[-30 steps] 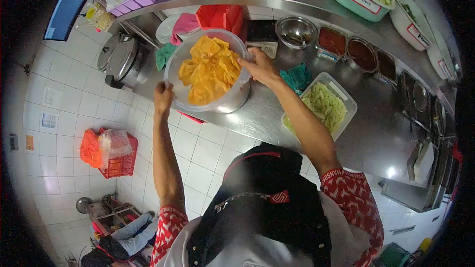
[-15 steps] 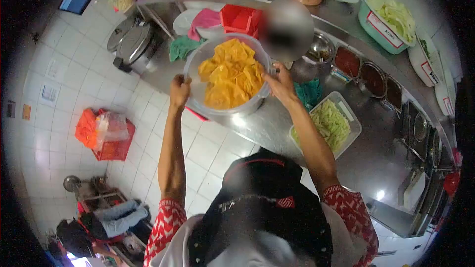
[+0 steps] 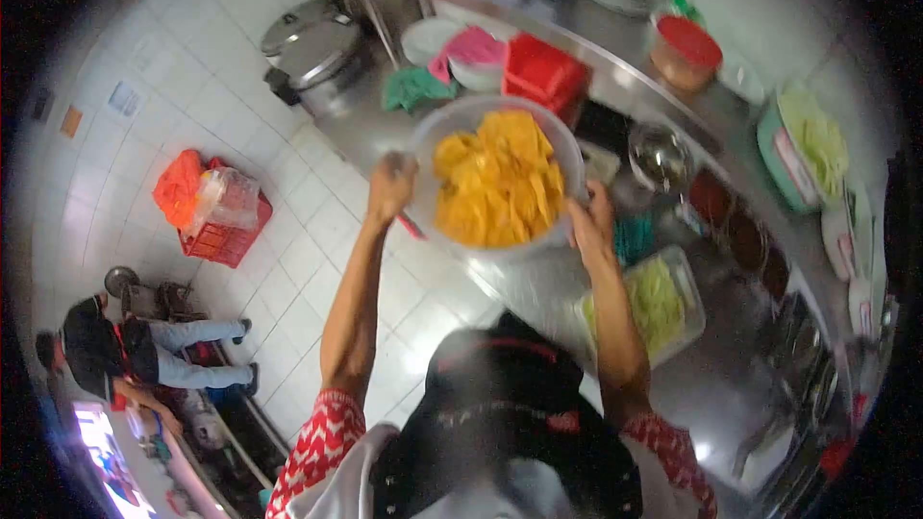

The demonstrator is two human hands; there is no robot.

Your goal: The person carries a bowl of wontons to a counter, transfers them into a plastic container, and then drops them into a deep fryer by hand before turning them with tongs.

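Between my hands is a round, translucent plastic tub (image 3: 423,139), gripped by its rim from both sides. Thin, folded yellow-orange pieces of food (image 3: 500,178) fill much of it. My left hand (image 3: 392,187) is closed at the tub's left edge, blurred by motion. On the opposite edge, my right hand (image 3: 591,221) grips with the thumb near the rim. Just below my right forearm, a clear container of pale green cut vegetable (image 3: 663,303) rests on the steel counter (image 3: 663,394), partly covered by the arm.
Behind the tub are a red plastic bin (image 3: 546,77), a green cloth (image 3: 418,86) and a steel bowl (image 3: 661,156). A large lidded pot (image 3: 317,48) stands at the back left. A red crate (image 3: 231,240) is on the floor; a co-worker (image 3: 106,346) bends at lower left.
The view has swung, so the counter and its things sit farther right and lower. Both hands still hold the tub, which appears slightly right and lower. More of the co-worker shows.
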